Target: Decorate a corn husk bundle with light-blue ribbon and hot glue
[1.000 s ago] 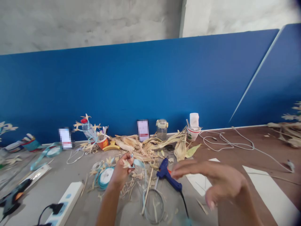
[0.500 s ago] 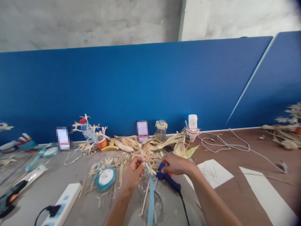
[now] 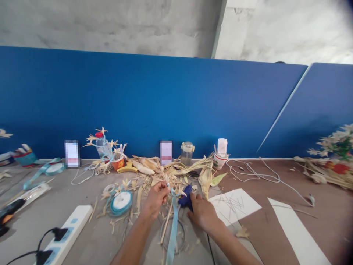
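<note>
My left hand (image 3: 157, 198) is closed in a pinch on a thin stem wrapped in light blue ribbon, with pale husk petals (image 3: 179, 192) near its lower end. From there a loose length of light blue ribbon (image 3: 172, 232) hangs toward the table's front. My right hand (image 3: 202, 210) is wrapped about the handle of a dark blue glue gun (image 3: 186, 195), whose body points toward the stem; the palm hides the grip. Behind both hands lies a heap of dried corn husks (image 3: 176, 170). A wire ring (image 3: 184, 235) lies beneath the ribbon.
To the left are a blue ribbon spool (image 3: 121, 202), a white power strip (image 3: 72, 230) and another glue gun (image 3: 12, 211). A bottle with husk flowers (image 3: 103, 147), a clear jar (image 3: 187, 154) and a paper cup (image 3: 220, 161) stand along the blue partition. Thin sticks lie on white paper (image 3: 249, 202).
My right hand has shifted from the top of the glue gun down to its handle, and the gun has turned. The left hand keeps its pinch on the stem. The view has tilted slightly.
</note>
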`<action>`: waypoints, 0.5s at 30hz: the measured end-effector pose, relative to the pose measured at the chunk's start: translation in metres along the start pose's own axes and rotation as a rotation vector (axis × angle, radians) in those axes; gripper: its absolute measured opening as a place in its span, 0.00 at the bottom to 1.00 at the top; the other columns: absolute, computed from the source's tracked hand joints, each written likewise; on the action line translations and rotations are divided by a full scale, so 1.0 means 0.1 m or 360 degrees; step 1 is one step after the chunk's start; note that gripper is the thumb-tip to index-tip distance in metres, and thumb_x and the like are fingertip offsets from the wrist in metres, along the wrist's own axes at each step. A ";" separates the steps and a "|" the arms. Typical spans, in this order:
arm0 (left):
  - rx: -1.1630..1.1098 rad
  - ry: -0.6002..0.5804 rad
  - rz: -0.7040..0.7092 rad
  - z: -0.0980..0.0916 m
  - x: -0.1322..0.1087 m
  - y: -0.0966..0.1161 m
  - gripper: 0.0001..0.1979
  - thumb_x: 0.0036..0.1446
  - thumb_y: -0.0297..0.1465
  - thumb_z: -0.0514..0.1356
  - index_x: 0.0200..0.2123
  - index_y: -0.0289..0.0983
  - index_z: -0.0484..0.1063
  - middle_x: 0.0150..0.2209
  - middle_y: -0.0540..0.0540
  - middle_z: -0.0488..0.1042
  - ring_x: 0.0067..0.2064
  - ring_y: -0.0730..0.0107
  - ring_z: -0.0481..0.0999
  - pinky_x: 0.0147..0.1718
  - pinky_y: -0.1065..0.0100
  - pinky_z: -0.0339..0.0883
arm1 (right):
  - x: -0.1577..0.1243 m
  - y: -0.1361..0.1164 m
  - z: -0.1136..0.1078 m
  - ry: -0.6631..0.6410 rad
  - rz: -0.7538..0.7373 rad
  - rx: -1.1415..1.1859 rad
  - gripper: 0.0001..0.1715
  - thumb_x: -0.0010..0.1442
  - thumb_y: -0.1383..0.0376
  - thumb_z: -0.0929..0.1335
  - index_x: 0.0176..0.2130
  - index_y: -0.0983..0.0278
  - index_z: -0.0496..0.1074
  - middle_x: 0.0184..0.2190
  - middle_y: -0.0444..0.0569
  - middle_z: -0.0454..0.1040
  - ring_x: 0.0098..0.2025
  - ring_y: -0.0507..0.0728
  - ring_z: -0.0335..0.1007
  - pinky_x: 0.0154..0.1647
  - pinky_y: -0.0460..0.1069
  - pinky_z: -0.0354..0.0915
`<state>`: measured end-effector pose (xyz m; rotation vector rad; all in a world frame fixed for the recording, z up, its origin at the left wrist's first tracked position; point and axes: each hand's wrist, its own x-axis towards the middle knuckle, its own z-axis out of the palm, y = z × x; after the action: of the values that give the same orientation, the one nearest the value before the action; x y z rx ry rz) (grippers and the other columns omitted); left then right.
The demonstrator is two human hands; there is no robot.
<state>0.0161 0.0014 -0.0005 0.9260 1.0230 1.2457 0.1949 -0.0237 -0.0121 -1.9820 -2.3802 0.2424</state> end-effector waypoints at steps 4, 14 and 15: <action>-0.0050 -0.0064 -0.0042 -0.01 -0.01 0.01 0.13 0.38 0.32 0.63 0.21 0.36 0.60 0.18 0.59 0.58 0.14 0.87 0.53 0.15 0.76 0.40 | 0.03 0.02 0.08 -0.0007 0.0020 0.0020 0.24 0.50 0.66 0.64 0.48 0.71 0.65 0.39 0.62 0.74 0.40 0.66 0.71 0.36 0.52 0.61; -0.0159 -0.0123 -0.0157 -0.05 0.05 -0.08 0.14 0.37 0.31 0.64 0.22 0.36 0.59 0.16 0.59 0.61 0.12 0.87 0.53 0.15 0.76 0.38 | 0.04 0.25 -0.15 0.0064 0.0071 0.0828 0.14 0.53 0.66 0.61 0.41 0.66 0.67 0.33 0.53 0.74 0.36 0.59 0.70 0.34 0.49 0.59; -0.0164 -0.0122 -0.0166 -0.05 0.05 -0.10 0.14 0.37 0.32 0.64 0.22 0.36 0.59 0.16 0.59 0.61 0.12 0.87 0.53 0.14 0.76 0.37 | 0.03 0.28 -0.19 0.0080 0.0068 0.1009 0.14 0.53 0.66 0.61 0.40 0.67 0.67 0.30 0.51 0.73 0.34 0.58 0.69 0.33 0.48 0.59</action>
<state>0.0141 0.0058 -0.0118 0.8243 0.9265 1.1565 0.2241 -0.0138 0.0024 -1.6987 -1.8935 0.8171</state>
